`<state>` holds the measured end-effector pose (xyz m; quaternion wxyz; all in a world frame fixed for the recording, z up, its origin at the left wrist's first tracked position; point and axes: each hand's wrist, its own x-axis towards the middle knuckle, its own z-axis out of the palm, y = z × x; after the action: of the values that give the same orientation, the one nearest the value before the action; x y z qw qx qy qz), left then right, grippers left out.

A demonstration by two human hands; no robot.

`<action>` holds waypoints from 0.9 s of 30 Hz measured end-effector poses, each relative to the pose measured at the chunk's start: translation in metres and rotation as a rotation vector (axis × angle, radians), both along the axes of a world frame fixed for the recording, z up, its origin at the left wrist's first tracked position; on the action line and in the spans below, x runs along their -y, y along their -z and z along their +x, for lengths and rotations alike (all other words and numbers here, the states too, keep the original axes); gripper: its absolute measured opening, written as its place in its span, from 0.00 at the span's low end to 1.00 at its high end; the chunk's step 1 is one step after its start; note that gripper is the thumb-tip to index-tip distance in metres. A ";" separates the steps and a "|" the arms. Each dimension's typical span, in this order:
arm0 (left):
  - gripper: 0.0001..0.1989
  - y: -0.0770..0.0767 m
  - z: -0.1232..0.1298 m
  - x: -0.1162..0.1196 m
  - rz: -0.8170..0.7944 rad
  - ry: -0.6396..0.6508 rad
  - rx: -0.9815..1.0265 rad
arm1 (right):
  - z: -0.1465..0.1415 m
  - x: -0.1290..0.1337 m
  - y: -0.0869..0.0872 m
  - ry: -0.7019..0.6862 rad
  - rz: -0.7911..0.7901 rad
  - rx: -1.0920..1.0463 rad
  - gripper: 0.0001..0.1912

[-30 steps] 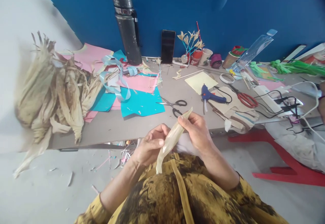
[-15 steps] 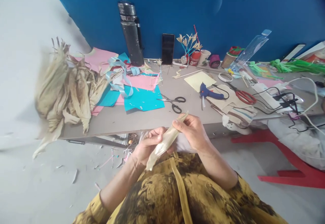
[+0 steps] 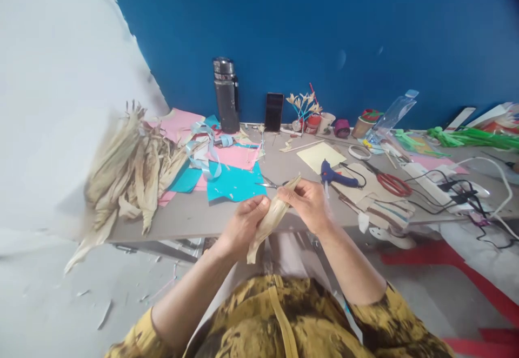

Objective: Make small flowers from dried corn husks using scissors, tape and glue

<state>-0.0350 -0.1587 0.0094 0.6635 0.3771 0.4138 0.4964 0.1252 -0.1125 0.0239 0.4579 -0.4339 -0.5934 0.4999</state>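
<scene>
A pale strip of dried corn husk (image 3: 272, 217) slants between my hands at the table's front edge. My right hand (image 3: 311, 204) pinches its upper end between thumb and fingers. Lower down, my left hand (image 3: 245, 223) is closed on the husk's left side, its thumb up and some fingers hidden behind. Just beyond the hands lie black-handled scissors (image 3: 267, 184), their handles mostly covered by the husk and my right hand. A heap of dried husks (image 3: 121, 179) rests at the table's left end.
Blue paper (image 3: 235, 180) and pink paper (image 3: 237, 158) lie left of centre. A blue glue gun (image 3: 338, 176), red-handled scissors (image 3: 393, 184) and a power strip (image 3: 436, 185) with cables are on the right. Behind stand a flask (image 3: 227, 104), a phone (image 3: 274, 112) and husk flowers (image 3: 302, 104).
My hands and the husk have moved forward, so they now cover the black scissors' handles. The view has tilted up, showing more of the blue wall. Both hands keep hold.
</scene>
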 end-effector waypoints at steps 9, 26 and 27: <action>0.18 -0.020 0.014 -0.103 0.279 -0.253 -0.264 | -0.018 -0.070 -0.006 0.046 -0.047 -0.216 0.23; 0.24 0.002 0.015 -0.139 0.376 -0.100 -0.350 | 0.004 -0.124 -0.008 -0.223 -0.348 -0.284 0.21; 0.24 0.003 0.014 -0.140 0.395 -0.106 -0.381 | 0.003 -0.125 -0.007 -0.235 -0.370 -0.291 0.20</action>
<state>-0.0211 -0.0187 0.0062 0.4606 0.5635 0.4453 0.5216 0.1285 0.0128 0.0310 0.3900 -0.3619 -0.4660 0.7070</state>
